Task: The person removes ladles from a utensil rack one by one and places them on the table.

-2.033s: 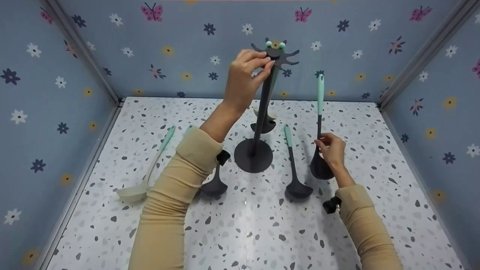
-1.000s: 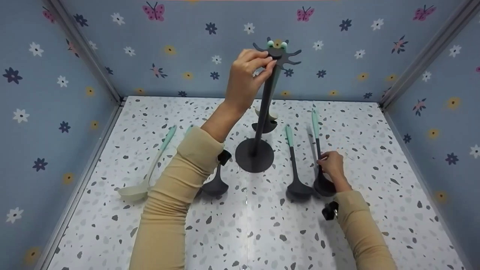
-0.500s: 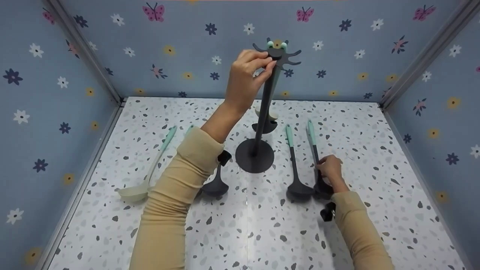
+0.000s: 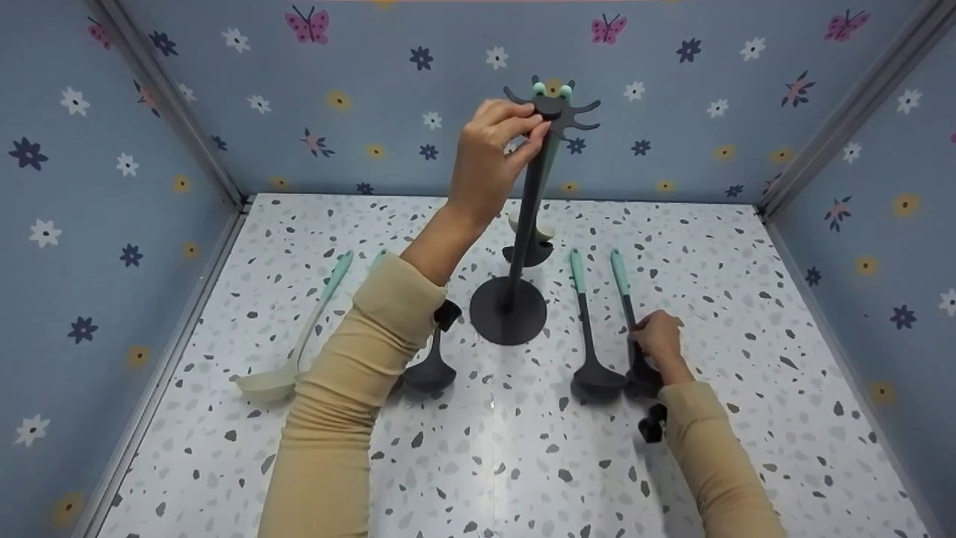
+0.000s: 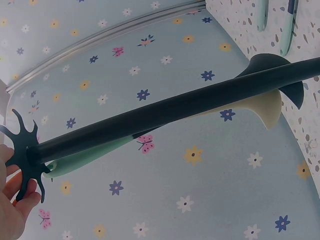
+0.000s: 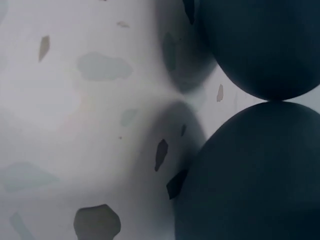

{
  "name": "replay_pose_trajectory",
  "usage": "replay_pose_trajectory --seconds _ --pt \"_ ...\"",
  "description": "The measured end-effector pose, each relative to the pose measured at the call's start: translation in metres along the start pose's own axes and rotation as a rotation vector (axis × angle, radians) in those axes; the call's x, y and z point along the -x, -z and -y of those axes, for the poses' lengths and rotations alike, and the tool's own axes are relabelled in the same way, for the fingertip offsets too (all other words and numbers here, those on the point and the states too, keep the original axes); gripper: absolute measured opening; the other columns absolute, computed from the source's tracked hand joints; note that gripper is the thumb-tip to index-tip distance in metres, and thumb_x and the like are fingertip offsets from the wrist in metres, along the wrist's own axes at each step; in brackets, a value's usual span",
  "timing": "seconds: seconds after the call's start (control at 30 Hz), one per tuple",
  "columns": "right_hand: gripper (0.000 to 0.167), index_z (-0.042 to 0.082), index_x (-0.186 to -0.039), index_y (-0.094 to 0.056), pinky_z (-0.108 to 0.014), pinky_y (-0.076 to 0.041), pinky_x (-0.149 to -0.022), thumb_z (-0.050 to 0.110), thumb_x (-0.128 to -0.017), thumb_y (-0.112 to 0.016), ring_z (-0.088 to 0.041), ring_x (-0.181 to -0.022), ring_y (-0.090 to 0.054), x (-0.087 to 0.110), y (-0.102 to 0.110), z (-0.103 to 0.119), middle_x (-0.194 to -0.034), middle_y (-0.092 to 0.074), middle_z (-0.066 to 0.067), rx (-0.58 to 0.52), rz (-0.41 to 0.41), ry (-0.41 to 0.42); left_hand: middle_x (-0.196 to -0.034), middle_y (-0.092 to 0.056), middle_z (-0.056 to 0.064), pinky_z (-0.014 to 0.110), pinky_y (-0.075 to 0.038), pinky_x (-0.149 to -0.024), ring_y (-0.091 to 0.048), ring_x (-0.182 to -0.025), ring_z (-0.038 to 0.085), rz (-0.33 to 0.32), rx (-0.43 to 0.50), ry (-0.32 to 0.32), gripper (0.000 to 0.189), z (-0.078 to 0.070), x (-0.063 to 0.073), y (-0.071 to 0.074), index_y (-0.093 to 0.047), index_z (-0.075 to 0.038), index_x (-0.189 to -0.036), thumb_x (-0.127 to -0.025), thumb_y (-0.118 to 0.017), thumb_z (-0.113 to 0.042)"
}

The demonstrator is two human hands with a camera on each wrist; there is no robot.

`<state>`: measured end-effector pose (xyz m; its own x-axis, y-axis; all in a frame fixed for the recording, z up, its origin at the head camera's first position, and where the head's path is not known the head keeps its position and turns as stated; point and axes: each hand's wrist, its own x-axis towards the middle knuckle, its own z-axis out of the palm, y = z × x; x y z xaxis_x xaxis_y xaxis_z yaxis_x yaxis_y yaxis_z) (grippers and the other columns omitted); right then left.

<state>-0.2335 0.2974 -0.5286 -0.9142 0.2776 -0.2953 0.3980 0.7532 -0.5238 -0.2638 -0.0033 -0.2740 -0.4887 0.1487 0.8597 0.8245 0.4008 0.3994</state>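
My left hand [image 4: 485, 146] pinches the top of a dark utensil stand [image 4: 525, 202], which has curved hooks and two mint eyes. In the left wrist view, its fingers [image 5: 30, 197] hold the hooked head. A mint-handled utensil [image 5: 90, 155] hangs behind the pole, with a dark bowl and a cream bowl showing lower down. My right hand [image 4: 659, 340] grips the dark shaft of a ladle [image 4: 619, 273] lying on the table at right, partly covering its bowl. Beside it lies a similar black ladle [image 4: 585, 321]. In the right wrist view, two dark rounded bowls [image 6: 255, 170] touch.
Left of the stand, a cream ladle [image 4: 269, 383] and a black ladle [image 4: 429, 371] lie on the speckled table [image 4: 478, 463], partly behind my left sleeve [image 4: 336, 388]. Flower-patterned walls [image 4: 418, 97] enclose the back and sides.
My right hand has lowered the ladle from near upright until it lies beside the other black ladle, its handle tipping down and slightly left. The left hand stays on the stand's top.
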Motion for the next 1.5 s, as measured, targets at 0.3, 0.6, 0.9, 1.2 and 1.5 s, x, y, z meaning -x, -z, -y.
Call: replay_pose_trajectory --seconds 0.3,0.6,0.9,1.2,1.5 --pt "0.019 -0.011 -0.090 -0.059 -0.029 -0.046 -0.055 -0.004 -0.072 -0.062 -0.022 -0.064 -0.053 0.000 -0.003 -0.001 -0.079 -0.058 -0.017 -0.024 -0.024 -0.007 -0.095 -0.063 0.014 0.016 -0.039 -0.080 -0.052 -0.093 0.021 0.009 -0.009 0.004 0.023 -0.001 0.000 -0.001 -0.068 0.005 -0.092 -0.087 -0.057 -0.015" --pt "0.023 -0.010 -0.092 -0.059 -0.034 -0.046 -0.063 0.001 -0.073 -0.064 -0.026 -0.070 -0.053 -0.001 0.001 -0.001 -0.084 -0.057 -0.018 0.015 -0.005 0.004 -0.098 -0.061 0.013 0.014 -0.038 -0.081 -0.051 -0.096 0.020 0.057 -0.036 0.048 0.025 -0.001 0.000 0.001 -0.067 0.004 -0.095 -0.088 -0.055 -0.017" --pt "0.027 -0.009 -0.096 -0.060 -0.039 -0.044 -0.068 0.013 -0.080 -0.063 -0.030 -0.077 -0.056 0.004 0.009 0.016 -0.091 -0.059 -0.022 0.083 -0.069 0.144 -0.099 -0.059 0.012 0.015 -0.037 -0.083 -0.050 -0.096 0.018 0.105 -0.037 0.121 0.024 -0.001 -0.003 0.006 -0.066 0.003 -0.094 -0.088 -0.055 -0.017" --pt "0.022 -0.008 -0.089 -0.064 -0.037 -0.046 -0.062 0.012 -0.081 -0.064 -0.030 -0.070 -0.058 0.016 0.017 0.054 -0.080 -0.062 -0.020 -0.063 -0.203 0.431 -0.097 -0.058 0.010 0.018 -0.036 -0.083 -0.048 -0.093 0.018 0.092 -0.038 0.168 0.022 0.000 -0.006 0.007 -0.066 0.002 -0.093 -0.088 -0.055 -0.017" --pt "0.021 -0.002 -0.093 -0.066 -0.034 -0.046 -0.068 0.016 -0.083 -0.063 -0.023 -0.078 -0.059 0.027 0.032 0.103 -0.086 -0.064 -0.014 -0.295 -0.259 0.630 -0.096 -0.053 0.011 0.016 -0.036 -0.083 -0.049 -0.093 0.017 0.039 -0.035 0.220 0.024 0.000 -0.004 0.002 -0.063 0.003 -0.097 -0.087 -0.057 -0.018"
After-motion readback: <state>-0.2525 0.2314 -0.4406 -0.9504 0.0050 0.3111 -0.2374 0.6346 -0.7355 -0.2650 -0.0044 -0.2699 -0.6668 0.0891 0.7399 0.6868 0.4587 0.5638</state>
